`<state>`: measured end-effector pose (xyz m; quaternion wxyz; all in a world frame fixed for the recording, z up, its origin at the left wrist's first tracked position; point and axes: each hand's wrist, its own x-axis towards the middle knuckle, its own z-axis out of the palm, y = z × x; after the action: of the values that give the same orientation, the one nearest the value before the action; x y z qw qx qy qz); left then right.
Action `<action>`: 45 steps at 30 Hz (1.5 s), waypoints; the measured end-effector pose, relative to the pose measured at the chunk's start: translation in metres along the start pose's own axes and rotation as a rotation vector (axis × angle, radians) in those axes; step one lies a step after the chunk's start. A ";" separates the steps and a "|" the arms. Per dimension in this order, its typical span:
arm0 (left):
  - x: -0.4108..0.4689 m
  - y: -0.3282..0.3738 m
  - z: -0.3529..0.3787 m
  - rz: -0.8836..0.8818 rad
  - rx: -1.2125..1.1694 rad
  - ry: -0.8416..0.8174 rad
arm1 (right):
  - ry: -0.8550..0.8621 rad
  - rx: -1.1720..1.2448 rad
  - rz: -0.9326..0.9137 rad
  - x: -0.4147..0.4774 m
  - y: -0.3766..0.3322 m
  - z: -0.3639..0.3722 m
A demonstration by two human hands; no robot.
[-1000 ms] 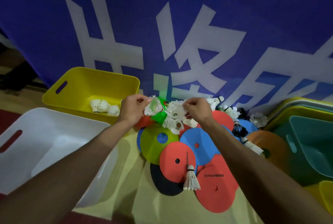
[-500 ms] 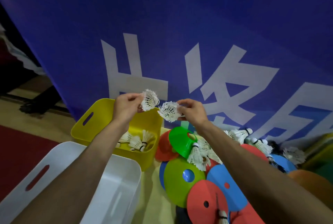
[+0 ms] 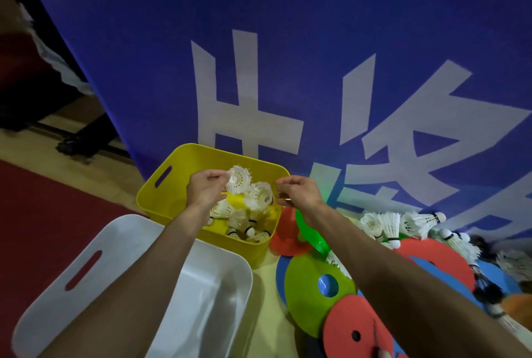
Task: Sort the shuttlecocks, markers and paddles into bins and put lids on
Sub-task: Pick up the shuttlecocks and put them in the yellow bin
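Two items are up in the hands, centre of frame. One white feather shuttlecock (image 3: 237, 182) has its skirt turned to the camera and is pinched from its left side by the thumb and curled fingertips of the left hand (image 3: 203, 192). The second white shuttlecock (image 3: 261, 196) sits just below and right of it, touching or nearly so, right beside the curled fingers of the right hand (image 3: 300, 192). Whether those fingers pinch it or it is already loose, I cannot tell.

Both shuttlecocks sit over the open mouth of the yellow plastic bin (image 3: 169, 202), so a let-go should land inside (my read: this is the drop step). They are held by light pinches, likely because feathers crush easily. Below them, a heap of shuttlecocks (image 3: 244, 226) already lies on the bin floor, so this is the shuttlecock bin.

- **Right of the bin:** loose shuttlecocks (image 3: 387, 225) are bunched at the foot of the backdrop, not yet sorted.
- **Lower right:** flat round foam markers (image 3: 311, 300) in green, red and blue overlap in a pile, with the right forearm crossing over them. They look untouched.
- **Lower left:** the white plastic bin (image 3: 115, 242) has a handle slot and an open top and sits just beside the yellow one, under the left forearm, probably for another category.
- **Not in view:** paddles and lids. The task looks early.
- **Surroundings:** a blue banner with white characters (image 3: 288, 41) fills the upper frame, and a dark red floor mat (image 3: 43, 213) is at the left edge.
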<state>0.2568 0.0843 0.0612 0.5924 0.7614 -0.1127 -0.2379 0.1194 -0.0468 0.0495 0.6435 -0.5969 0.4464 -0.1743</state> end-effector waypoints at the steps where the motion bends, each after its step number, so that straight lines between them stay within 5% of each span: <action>1: -0.001 -0.002 0.000 -0.007 0.003 -0.014 | -0.009 -0.004 0.001 0.001 0.001 0.000; 22: -0.126 0.002 0.088 0.234 0.231 -0.393 | -0.038 -0.381 -0.113 -0.083 0.032 -0.130; 31: -0.184 -0.065 0.139 0.136 0.419 -0.635 | -0.008 -0.577 -0.100 -0.128 0.115 -0.205; 45: -0.230 -0.138 0.153 0.018 0.548 -0.770 | -0.317 -0.890 0.011 -0.191 0.229 -0.213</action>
<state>-0.0323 0.0968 -0.0464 0.2869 0.7452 -0.3893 -0.4592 -0.2214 0.0189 -0.0689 0.3861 -0.8316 0.3770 0.1309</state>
